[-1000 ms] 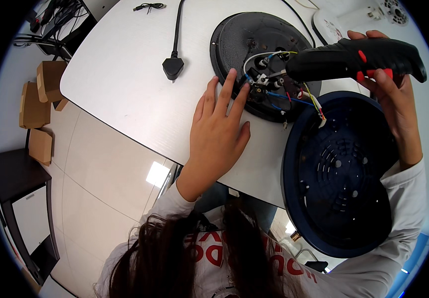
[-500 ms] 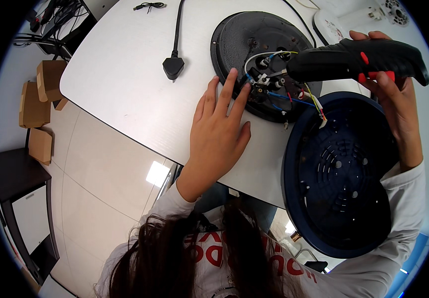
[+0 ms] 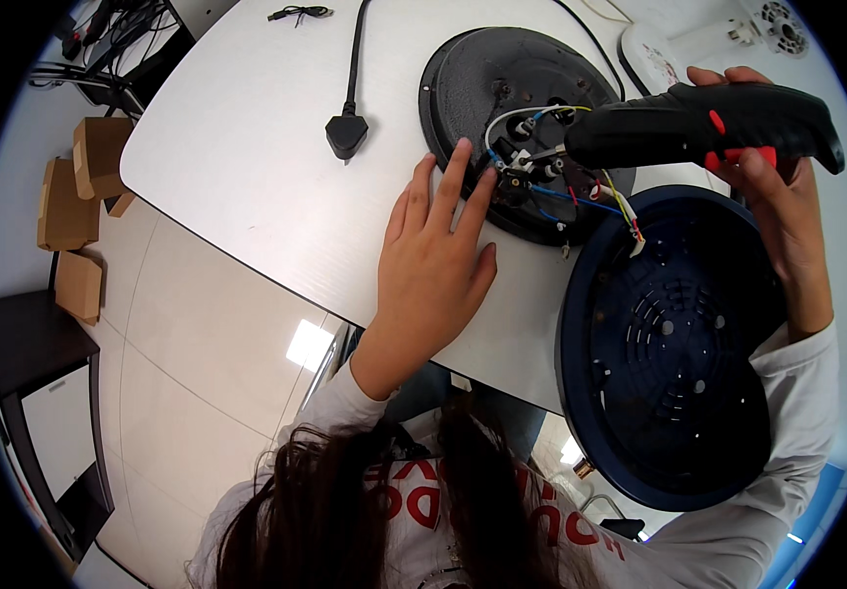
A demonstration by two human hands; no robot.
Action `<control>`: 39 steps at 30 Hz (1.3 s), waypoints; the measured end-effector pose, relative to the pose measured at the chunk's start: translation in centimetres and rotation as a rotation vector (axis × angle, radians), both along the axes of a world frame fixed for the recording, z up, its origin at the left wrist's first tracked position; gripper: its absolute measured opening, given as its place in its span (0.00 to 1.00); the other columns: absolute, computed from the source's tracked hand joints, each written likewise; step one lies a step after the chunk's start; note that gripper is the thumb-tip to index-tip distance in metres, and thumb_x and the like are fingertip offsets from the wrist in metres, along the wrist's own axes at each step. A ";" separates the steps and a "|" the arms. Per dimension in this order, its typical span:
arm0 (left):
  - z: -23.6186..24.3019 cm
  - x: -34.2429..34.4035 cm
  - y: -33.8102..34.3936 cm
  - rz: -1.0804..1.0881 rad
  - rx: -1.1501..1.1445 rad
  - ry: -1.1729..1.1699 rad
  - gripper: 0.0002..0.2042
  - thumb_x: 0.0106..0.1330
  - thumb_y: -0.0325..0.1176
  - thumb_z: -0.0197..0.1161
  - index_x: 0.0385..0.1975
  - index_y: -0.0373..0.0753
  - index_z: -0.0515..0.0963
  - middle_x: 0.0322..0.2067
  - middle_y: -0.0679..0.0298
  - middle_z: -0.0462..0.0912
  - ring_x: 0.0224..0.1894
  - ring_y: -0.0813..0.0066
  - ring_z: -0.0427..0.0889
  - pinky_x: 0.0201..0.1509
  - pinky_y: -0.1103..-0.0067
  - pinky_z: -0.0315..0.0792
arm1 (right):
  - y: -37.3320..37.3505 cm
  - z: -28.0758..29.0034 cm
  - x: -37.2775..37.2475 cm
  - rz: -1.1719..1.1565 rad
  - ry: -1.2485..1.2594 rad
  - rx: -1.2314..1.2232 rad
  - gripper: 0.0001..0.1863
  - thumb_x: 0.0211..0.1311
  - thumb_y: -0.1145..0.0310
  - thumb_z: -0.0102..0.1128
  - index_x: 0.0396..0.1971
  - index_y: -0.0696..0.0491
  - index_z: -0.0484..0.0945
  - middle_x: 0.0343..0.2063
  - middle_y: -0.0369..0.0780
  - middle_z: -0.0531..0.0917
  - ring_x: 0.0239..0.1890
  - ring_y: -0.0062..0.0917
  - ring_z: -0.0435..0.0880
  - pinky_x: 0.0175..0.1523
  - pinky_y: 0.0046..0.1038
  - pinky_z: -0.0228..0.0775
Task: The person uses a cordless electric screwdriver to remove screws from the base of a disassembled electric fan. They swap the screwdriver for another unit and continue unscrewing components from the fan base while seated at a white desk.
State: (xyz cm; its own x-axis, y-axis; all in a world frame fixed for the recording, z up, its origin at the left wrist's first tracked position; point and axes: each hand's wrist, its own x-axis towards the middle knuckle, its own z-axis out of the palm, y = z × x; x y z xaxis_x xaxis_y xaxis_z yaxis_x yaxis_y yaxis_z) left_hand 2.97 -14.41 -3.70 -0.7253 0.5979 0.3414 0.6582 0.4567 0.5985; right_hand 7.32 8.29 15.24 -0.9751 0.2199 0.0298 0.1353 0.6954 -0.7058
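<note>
A round black heating plate [image 3: 463, 93] lies on the table with its wired underside up. Over its near left edge my left hand [image 3: 433, 270] rests with the fingers spread, the fingertips beside a small black part [image 3: 514, 185] and the wires. My right hand [image 3: 782, 211] grips a black electric screwdriver [image 3: 679, 125] with a red trigger, held roughly level. Its bit reaches a white terminal block [image 3: 519, 160] near the plate's middle; the exact contact is too small to make out. Blue, yellow and red wires run from the plate to a dark blue round housing [image 3: 585, 393].
The housing overhangs the table's near edge, next to my right forearm. A black power plug [image 3: 347, 135] on its cord and a small coiled cable [image 3: 300, 13] lie on the white table [image 3: 247, 177]. Cardboard boxes [image 3: 70, 206] and a dark cabinet [image 3: 36, 329] stand on the left.
The picture has shifted very slightly. Both hands, the screwdriver and the plate keep the same places relative to one another.
</note>
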 end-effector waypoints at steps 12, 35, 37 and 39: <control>0.0 0.0 -0.1 -0.009 0.014 -0.011 0.28 0.52 0.30 0.59 0.57 0.41 0.64 0.63 0.57 0.53 0.62 0.49 0.56 0.60 0.64 0.57 | -1.8 1.1 -2.7 0.199 0.034 0.188 0.30 0.48 0.61 0.62 0.51 0.57 0.66 0.47 0.47 0.76 0.50 0.32 0.76 0.58 0.32 0.64; -0.1 0.0 -0.1 -0.007 -0.009 -0.002 0.28 0.52 0.30 0.58 0.57 0.41 0.64 0.63 0.57 0.53 0.62 0.50 0.55 0.61 0.64 0.56 | -2.5 1.0 -3.3 0.546 0.056 0.070 0.28 0.46 0.78 0.61 0.50 0.56 0.64 0.46 0.46 0.75 0.53 0.34 0.72 0.57 0.34 0.67; -0.1 0.0 -0.1 -0.005 -0.010 -0.004 0.28 0.53 0.30 0.58 0.57 0.41 0.64 0.63 0.57 0.53 0.63 0.50 0.55 0.61 0.64 0.56 | -2.7 0.8 -3.4 0.554 0.076 0.093 0.28 0.46 0.76 0.63 0.50 0.57 0.64 0.45 0.46 0.75 0.52 0.34 0.73 0.56 0.35 0.68; -0.1 0.0 -0.1 -0.005 -0.008 -0.006 0.28 0.53 0.31 0.58 0.57 0.41 0.64 0.63 0.57 0.52 0.63 0.50 0.55 0.61 0.64 0.56 | -2.0 0.7 -3.7 0.596 0.082 0.109 0.28 0.46 0.74 0.64 0.49 0.57 0.64 0.45 0.46 0.76 0.52 0.34 0.73 0.56 0.35 0.68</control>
State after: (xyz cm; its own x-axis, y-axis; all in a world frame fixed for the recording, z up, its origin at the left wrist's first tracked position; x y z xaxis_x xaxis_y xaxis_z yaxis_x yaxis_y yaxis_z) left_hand 2.97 -14.54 -3.84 -0.7241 0.6046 0.3320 0.6570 0.4581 0.5987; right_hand 3.58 6.30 15.89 -0.9230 -0.3711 0.1016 -0.3509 0.7036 -0.6179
